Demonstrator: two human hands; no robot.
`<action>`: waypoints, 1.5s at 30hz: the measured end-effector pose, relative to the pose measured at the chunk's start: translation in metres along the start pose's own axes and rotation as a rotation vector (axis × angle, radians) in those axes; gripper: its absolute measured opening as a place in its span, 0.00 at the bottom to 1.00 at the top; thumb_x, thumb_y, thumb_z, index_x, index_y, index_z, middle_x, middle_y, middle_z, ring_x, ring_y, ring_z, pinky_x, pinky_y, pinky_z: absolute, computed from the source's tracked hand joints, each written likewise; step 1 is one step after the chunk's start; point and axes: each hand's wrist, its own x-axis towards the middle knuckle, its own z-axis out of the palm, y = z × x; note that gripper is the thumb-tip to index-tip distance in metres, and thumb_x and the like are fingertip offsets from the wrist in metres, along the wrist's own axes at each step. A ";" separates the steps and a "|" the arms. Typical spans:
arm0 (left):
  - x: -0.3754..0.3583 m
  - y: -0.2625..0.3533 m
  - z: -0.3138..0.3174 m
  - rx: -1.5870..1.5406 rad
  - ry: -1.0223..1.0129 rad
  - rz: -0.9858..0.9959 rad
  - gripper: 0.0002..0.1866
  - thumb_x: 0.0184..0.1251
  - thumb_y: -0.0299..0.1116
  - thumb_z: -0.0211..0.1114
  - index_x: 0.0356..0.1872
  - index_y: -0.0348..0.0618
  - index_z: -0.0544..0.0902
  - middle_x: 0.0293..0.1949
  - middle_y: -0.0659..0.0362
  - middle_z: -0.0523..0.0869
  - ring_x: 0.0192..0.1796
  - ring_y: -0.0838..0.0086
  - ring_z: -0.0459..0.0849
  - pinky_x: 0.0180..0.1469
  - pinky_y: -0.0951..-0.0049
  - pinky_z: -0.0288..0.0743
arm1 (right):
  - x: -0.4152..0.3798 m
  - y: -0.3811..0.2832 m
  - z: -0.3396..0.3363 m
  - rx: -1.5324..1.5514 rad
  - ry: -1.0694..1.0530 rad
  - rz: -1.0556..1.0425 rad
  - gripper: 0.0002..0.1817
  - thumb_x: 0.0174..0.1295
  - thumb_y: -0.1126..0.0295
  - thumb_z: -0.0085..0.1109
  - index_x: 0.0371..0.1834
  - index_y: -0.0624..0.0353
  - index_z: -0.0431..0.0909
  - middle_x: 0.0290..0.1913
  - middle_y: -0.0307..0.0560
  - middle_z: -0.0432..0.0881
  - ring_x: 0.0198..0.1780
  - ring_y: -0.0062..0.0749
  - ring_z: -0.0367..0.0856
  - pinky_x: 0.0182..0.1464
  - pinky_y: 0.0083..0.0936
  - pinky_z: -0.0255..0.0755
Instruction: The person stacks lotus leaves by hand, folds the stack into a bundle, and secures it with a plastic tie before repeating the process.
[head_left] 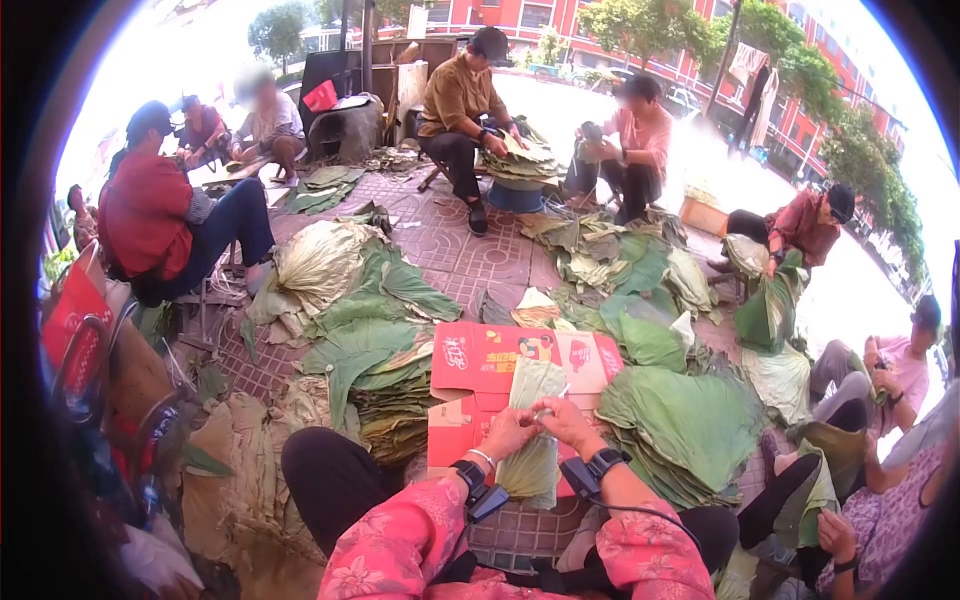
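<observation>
A long folded bundle of dried green leaf (pixel 528 470) lies in front of me on a red printed cardboard sheet (pixel 465 365). Across its middle, my left hand (pixel 508 432) and my right hand (pixel 566 422) meet with fingertips pinched together. Something small and pale shows between them, too small to name. Both wrists carry dark straps with devices. To the right of the cardboard is a large stack of flat green leaves (pixel 680 430). Another leaf stack (pixel 395 410) sits close by on the left.
Several people sit around on low seats handling leaves, including a person in a brown shirt (pixel 465 100) beside a blue stool (pixel 515 195). A pale leaf pile (pixel 325 260) lies on the paving. Red folding-chair parts (pixel 85 340) stand at the left edge.
</observation>
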 end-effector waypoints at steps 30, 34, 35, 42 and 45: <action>0.012 -0.016 0.001 -0.460 -0.051 0.008 0.04 0.45 0.23 0.65 0.26 0.38 0.83 0.21 0.64 0.81 0.28 0.83 0.77 0.31 0.78 0.72 | -0.029 0.006 0.019 0.178 0.126 0.136 0.09 0.45 0.72 0.66 0.29 0.63 0.82 0.24 0.38 0.81 0.26 0.17 0.75 0.30 0.18 0.70; 0.006 -0.007 -0.003 -0.325 -0.014 0.064 0.04 0.46 0.24 0.66 0.26 0.39 0.82 0.20 0.63 0.81 0.27 0.82 0.77 0.30 0.78 0.71 | -0.025 0.004 0.019 0.122 0.135 0.151 0.08 0.45 0.73 0.65 0.29 0.64 0.82 0.23 0.39 0.81 0.25 0.18 0.75 0.30 0.18 0.70; 0.004 0.000 -0.008 -0.231 0.026 0.081 0.04 0.47 0.25 0.66 0.26 0.39 0.82 0.20 0.62 0.81 0.27 0.81 0.78 0.30 0.77 0.71 | -0.023 0.008 0.021 0.129 0.140 0.203 0.06 0.45 0.74 0.64 0.27 0.63 0.82 0.23 0.39 0.80 0.25 0.19 0.75 0.30 0.18 0.70; 0.009 -0.018 0.009 0.149 0.137 0.336 0.07 0.52 0.29 0.62 0.28 0.35 0.82 0.24 0.49 0.80 0.30 0.59 0.81 0.34 0.64 0.74 | -0.020 0.007 0.019 0.204 0.082 0.180 0.02 0.46 0.77 0.62 0.24 0.64 0.81 0.21 0.41 0.80 0.23 0.19 0.74 0.28 0.19 0.69; 0.013 -0.018 0.010 0.373 0.121 0.439 0.07 0.54 0.29 0.57 0.24 0.37 0.79 0.25 0.49 0.79 0.32 0.55 0.80 0.35 0.61 0.73 | -0.018 0.012 0.020 0.240 0.086 0.191 0.02 0.47 0.77 0.61 0.24 0.64 0.80 0.21 0.39 0.80 0.23 0.17 0.73 0.28 0.18 0.69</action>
